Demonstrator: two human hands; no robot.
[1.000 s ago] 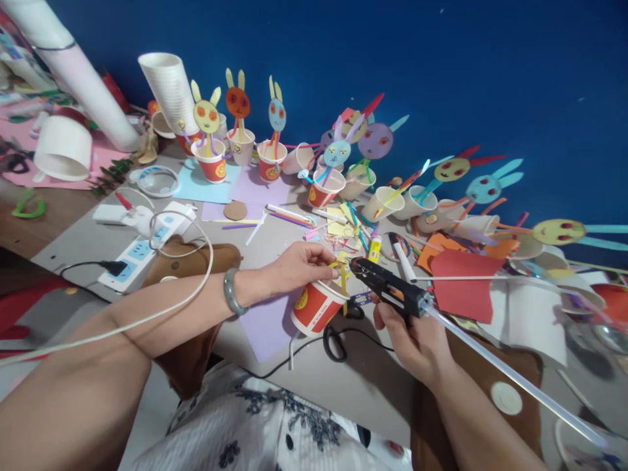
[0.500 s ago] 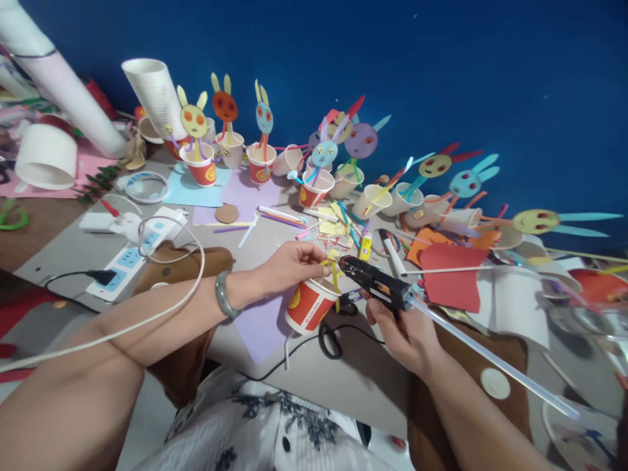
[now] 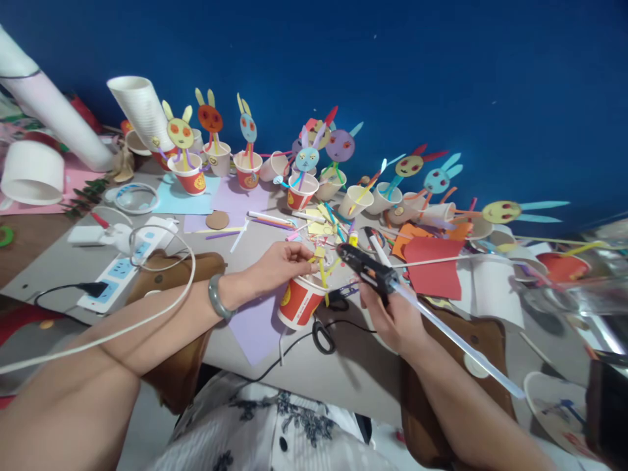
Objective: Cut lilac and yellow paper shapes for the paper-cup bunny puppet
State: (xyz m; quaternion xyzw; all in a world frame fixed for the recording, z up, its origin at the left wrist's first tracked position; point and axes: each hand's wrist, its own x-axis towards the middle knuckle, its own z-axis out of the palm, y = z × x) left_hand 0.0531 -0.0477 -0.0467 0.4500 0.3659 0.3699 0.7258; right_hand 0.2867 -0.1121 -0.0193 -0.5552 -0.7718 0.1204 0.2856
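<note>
My left hand (image 3: 293, 261) pinches a yellow strip (image 3: 322, 271), which looks like a pipe cleaner, at the rim of a red and white paper cup (image 3: 300, 304). The strip runs over the cup's right side. My right hand (image 3: 392, 314) is wrapped round a black glue gun (image 3: 366, 267), its nozzle pointing up and left, a little apart from the strip. A long translucent glue stick (image 3: 456, 337) sticks out of the gun's back end. Below the cup's right side lie black scissor handles (image 3: 324, 337).
Paper cups with rabbit figures, such as one with a blue face (image 3: 307, 159), stand in a row along the blue wall. A power strip (image 3: 125, 265) lies at left. Red paper (image 3: 434, 267) is at right. A white cord (image 3: 161, 317) crosses above my left arm.
The glue gun's nozzle has drawn back to the right from the yellow strip, leaving a gap. My left hand keeps its pinch at the cup. The whole view has shifted slightly.
</note>
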